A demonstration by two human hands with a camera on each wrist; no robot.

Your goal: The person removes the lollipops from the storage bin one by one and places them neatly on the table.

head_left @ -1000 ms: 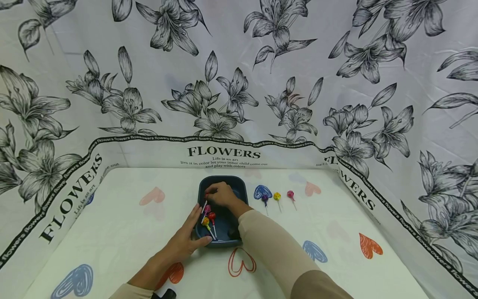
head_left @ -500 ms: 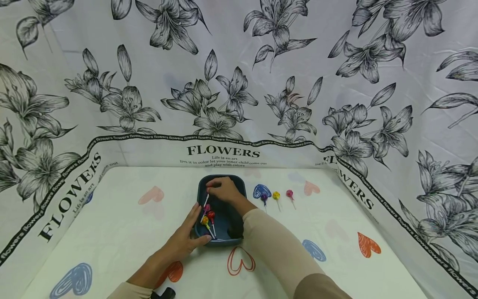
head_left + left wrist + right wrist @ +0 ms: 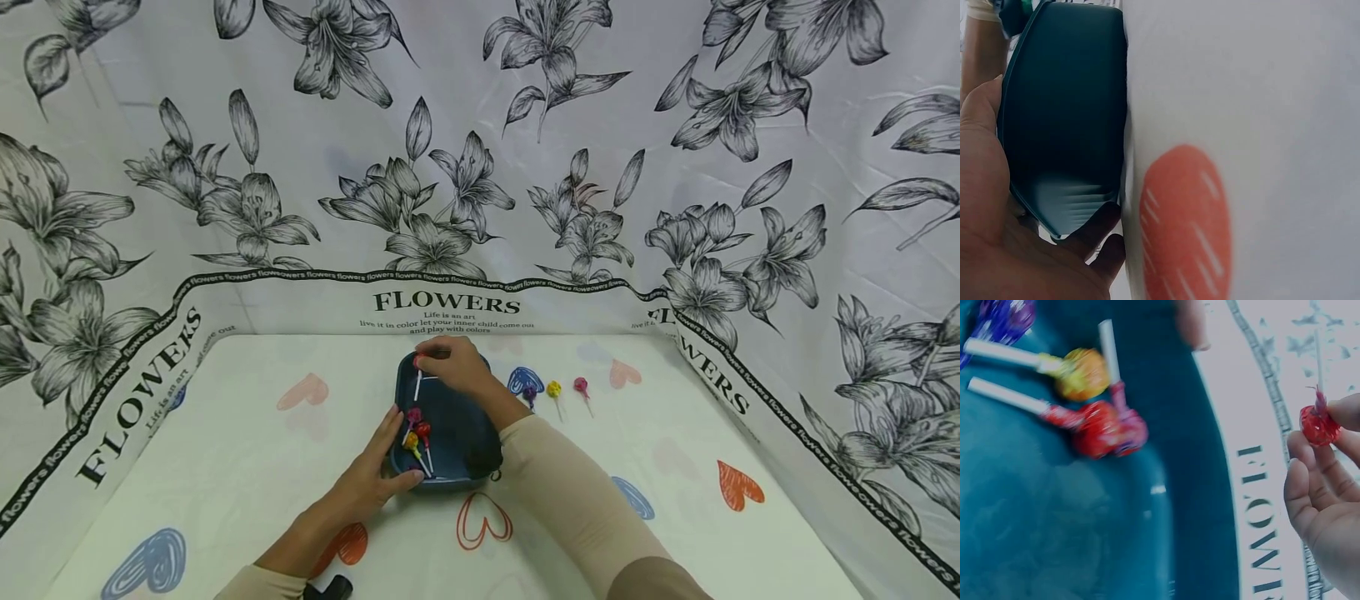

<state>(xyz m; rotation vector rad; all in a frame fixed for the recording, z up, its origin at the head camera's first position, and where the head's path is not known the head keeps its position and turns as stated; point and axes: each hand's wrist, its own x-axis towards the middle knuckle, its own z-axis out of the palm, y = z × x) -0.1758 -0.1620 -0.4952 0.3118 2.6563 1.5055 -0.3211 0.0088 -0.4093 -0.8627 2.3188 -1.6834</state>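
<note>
Head view: your right hand (image 3: 456, 363), pinching a red lollipop (image 3: 1317, 430), has reached the tray's (image 3: 457, 442) far-left corner. That likely parts it from other lollipops (image 3: 423, 430); your extended left hand (image 3: 371, 473) touches the tray.

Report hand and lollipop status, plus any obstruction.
Right hand pinching a red lollipop at the tray's far end. Left hand touching its near-left corner. Four lollipops visible inside, three on the table. Nothing visibly in the way.

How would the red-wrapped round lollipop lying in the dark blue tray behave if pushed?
The red lollipop may swing rather than roll straight, since its white stick juts from one side. Its glossy wrapper may feel slippery. The straight stick looks stiff.
</note>
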